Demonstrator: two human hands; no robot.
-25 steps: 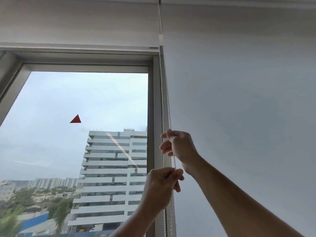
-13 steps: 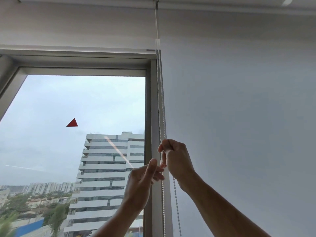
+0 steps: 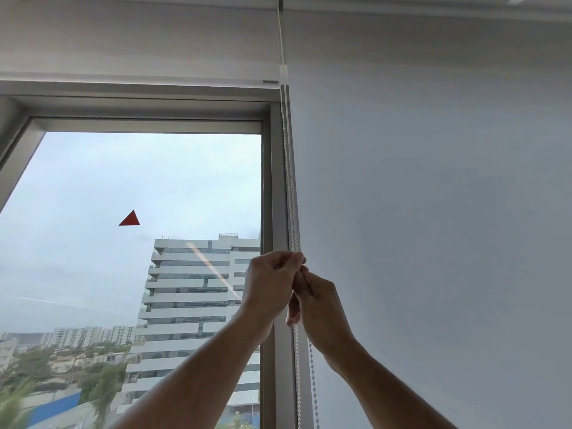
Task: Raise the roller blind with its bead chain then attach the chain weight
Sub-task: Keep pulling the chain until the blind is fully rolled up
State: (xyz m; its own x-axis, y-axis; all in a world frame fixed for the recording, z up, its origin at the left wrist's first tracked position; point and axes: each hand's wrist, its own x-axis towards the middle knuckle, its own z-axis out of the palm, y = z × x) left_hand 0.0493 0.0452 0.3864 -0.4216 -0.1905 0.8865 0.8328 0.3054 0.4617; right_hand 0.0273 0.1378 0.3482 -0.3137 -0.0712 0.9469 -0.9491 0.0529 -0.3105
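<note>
Head view looked up at a window, where the roller blind (image 3: 139,41) sat raised near the top, its bottom bar just above the window frame (image 3: 272,187). Its white bead chain (image 3: 289,181) hung in two strands along the frame's right side, passing a small white connector (image 3: 283,75). Both hands met at the chain, touching each other. Left hand (image 3: 272,286) was closed, thumb and forefinger pinching the chain at the top. Right hand (image 3: 318,305), just below, was curled shut around the strands. A red triangle sticker (image 3: 130,218) showed on the glass.
</note>
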